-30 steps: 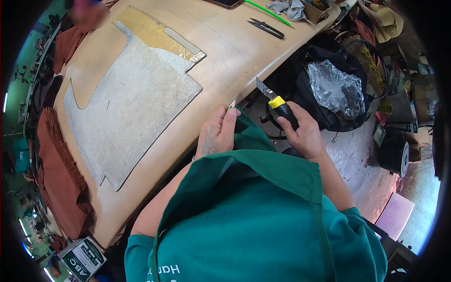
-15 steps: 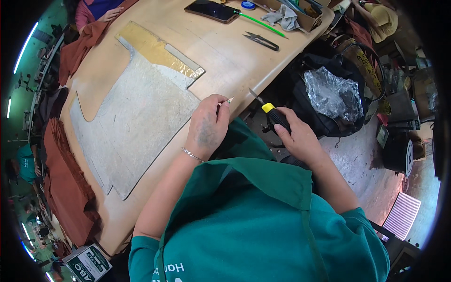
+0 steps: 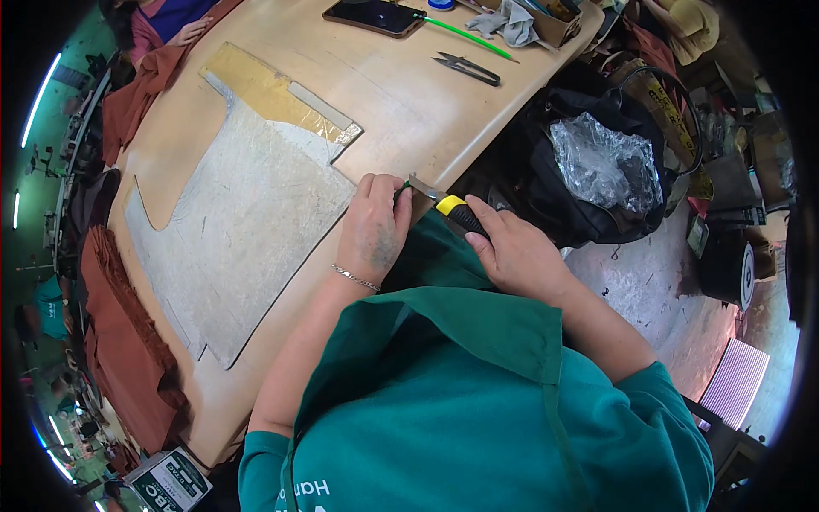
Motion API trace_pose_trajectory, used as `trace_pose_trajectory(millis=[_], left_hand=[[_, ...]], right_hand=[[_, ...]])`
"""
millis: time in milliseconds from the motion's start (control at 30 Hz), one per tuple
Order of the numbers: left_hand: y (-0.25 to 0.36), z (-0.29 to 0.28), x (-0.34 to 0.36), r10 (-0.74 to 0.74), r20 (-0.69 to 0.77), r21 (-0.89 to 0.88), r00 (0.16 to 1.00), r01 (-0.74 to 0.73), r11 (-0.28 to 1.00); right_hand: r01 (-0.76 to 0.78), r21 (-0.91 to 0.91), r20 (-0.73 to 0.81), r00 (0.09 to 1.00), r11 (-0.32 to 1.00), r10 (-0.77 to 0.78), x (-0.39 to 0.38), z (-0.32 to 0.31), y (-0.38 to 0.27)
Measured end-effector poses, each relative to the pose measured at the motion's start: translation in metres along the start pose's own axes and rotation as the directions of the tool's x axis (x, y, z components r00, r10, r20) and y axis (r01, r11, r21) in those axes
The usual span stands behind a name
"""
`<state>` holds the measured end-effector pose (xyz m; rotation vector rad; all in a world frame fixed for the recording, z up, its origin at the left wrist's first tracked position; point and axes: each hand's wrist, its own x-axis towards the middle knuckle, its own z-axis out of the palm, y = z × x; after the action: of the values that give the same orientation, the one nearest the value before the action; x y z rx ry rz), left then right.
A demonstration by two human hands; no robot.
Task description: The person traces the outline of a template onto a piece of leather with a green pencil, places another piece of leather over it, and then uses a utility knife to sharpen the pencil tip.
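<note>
My left hand [image 3: 374, 224], with a bracelet at its wrist, is closed in a pinch at the near edge of the table. A short green pencil [image 3: 407, 184] shows only its end past the fingertips; the rest is hidden in the hand. My right hand [image 3: 522, 254] is wrapped round the black and yellow handle of a utility knife [image 3: 450, 206]. Its blade reaches leftward to the pencil's tip and seems to touch it. Beside my left hand, a large grey flat pattern piece [image 3: 247, 196] with a gold taped strip lies on the table.
On the table [image 3: 426, 115] are thread snips [image 3: 467, 68], a phone [image 3: 374, 15], a green pencil-like stick [image 3: 469, 38] and a crumpled grey cloth [image 3: 509, 23]. Brown fabric [image 3: 128, 341] hangs at the left edge. Another person's hand [image 3: 189, 32] rests at the far left. A black bag [image 3: 589, 171] stands right.
My right hand has moved left, bringing the knife blade from apart to the pencil's tip. My left hand stays nearly in place, while the whole view has shifted slightly.
</note>
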<state>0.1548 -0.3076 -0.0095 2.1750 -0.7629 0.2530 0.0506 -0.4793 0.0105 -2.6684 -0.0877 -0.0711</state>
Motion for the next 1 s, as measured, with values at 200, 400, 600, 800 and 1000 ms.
trace_pose_trajectory(millis=[200,400,600,800,1000], left_hand=[[0.0005,0.0007,-0.0013,0.013,0.006,0.015,1.000,-0.013,1.000],[-0.0009,0.0025,-0.0031,0.023,0.017,0.042,1.000,-0.023,0.999],[0.0006,0.0018,-0.0028,0.029,0.022,0.049,0.999,-0.030,0.998],[-0.0010,0.0030,-0.0036,0.023,0.024,0.058,0.999,-0.024,0.998],[-0.0005,0.0033,-0.0037,0.014,0.019,0.054,1.000,-0.015,0.998]], right_hand=[[-0.010,-0.005,0.004,1.000,1.000,0.010,-0.0002,0.0007,0.0019],[0.002,-0.028,-0.014,1.000,1.000,-0.002,0.0010,-0.0011,0.0048],[0.017,-0.027,-0.018,1.000,1.000,-0.017,0.0019,-0.0018,0.0037],[0.011,-0.106,-0.029,0.999,0.994,-0.014,0.0034,-0.0053,0.0027],[0.033,-0.091,-0.036,0.999,0.995,-0.037,0.0034,-0.0049,0.0034]])
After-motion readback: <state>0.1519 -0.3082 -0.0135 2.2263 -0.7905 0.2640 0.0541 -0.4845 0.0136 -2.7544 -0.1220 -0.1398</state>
